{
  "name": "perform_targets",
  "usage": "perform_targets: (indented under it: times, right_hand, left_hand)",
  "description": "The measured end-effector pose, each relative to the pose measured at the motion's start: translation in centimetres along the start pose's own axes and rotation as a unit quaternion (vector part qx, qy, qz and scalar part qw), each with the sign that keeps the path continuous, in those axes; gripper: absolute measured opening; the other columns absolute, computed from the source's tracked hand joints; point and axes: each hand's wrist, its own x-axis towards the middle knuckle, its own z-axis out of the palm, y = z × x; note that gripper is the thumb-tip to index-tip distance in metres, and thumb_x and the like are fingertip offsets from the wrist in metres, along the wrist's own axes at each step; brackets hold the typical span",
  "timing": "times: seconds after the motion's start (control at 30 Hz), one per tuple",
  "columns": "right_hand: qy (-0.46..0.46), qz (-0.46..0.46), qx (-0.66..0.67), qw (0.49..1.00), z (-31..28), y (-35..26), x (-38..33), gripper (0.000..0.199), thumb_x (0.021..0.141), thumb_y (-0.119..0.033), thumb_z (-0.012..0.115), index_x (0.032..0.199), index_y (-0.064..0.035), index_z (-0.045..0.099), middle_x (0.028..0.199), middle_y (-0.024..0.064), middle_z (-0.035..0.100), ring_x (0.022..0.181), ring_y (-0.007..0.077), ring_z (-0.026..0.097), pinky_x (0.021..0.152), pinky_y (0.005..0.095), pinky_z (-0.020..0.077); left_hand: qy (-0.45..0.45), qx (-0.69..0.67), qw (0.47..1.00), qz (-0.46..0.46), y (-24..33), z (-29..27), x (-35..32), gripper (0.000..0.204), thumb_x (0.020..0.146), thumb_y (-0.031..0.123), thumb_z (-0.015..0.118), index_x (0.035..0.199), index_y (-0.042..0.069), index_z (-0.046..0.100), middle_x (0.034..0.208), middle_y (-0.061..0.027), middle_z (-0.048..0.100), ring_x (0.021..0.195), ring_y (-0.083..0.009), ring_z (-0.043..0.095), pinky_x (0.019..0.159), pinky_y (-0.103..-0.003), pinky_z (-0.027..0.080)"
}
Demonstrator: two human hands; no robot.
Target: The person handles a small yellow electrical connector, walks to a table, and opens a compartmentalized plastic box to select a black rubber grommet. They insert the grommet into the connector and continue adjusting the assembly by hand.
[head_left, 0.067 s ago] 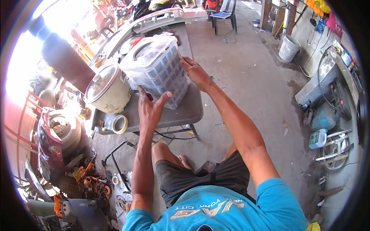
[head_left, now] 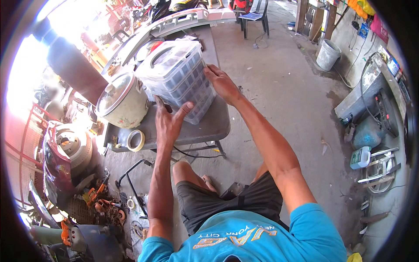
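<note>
Both hands [head_left: 168,122] against clear organizer box [head_left: 176,72]

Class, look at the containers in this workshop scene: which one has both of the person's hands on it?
The clear stacked plastic organiser box on the grey table. The left hand and right hand press its sides; the cream cooker pot and the grey bucket go untouched.

Bright daylight, blown-out glare upper left, soft shadows, sharp centre, fisheye bending, black vignette rim
</note>
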Motion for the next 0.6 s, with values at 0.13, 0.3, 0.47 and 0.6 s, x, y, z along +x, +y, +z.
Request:
perform_targets:
  times: [0.13, 0.3, 0.47, 0.6]
  right_hand:
    - [0.066, -0.013, -0.159, 0.985, 0.6, -3.1, -3.5, 0.056, 0.106, -0.041, 0.057, 0.145, -0.0018, 0.054, 0.137, 0.0163, 0.062, 0.122, 0.0279, 0.064, 0.102, 0.0385, 0.0491]
    - [0.151, -0.065, -0.198, 0.966, 1.6, -2.7, -5.5, 0.053, 0.101, -0.041, 0.063, 0.141, -0.0052, 0.058, 0.128, 0.021, 0.066, 0.123, 0.0385, 0.062, 0.105, 0.0465, 0.0483]
    - [0.167, -0.122, -0.216, 0.954, 1.9, -1.6, -6.1, 0.056, 0.102, -0.037, 0.065, 0.145, -0.0032, 0.055, 0.128, 0.0205, 0.061, 0.115, 0.0319, 0.067, 0.094, 0.0398, 0.0571]
    - [0.175, -0.119, -0.252, 0.944, 2.3, -0.9, -6.1, 0.057, 0.102, -0.035, 0.067, 0.147, -0.0032, 0.053, 0.131, 0.0197, 0.059, 0.112, 0.0276, 0.069, 0.088, 0.036, 0.0615]
  left_hand:
    - [-0.089, -0.044, 0.995, -0.027, -1.0, -1.7, 2.3, 0.104, 0.074, 0.05, 0.087, 0.145, -0.012, 0.044, 0.132, -0.03, 0.064, 0.123, -0.0381, 0.062, 0.107, -0.044, 0.046]
    - [-0.168, -0.1, 0.98, -0.043, -3.3, -2.4, 5.3, 0.099, 0.067, 0.047, 0.088, 0.14, -0.008, 0.054, 0.129, -0.0251, 0.067, 0.124, -0.0355, 0.061, 0.111, -0.044, 0.042]
    - [-0.197, -0.072, 0.976, -0.053, -3.0, -3.1, 6.3, 0.097, 0.063, 0.046, 0.087, 0.139, -0.007, 0.057, 0.129, -0.0225, 0.068, 0.121, -0.0328, 0.062, 0.11, -0.042, 0.043]
    - [-0.207, -0.072, 0.975, -0.048, -3.7, -3.4, 7.0, 0.098, 0.062, 0.047, 0.087, 0.139, -0.005, 0.057, 0.129, -0.0223, 0.068, 0.122, -0.0332, 0.062, 0.11, -0.041, 0.042]
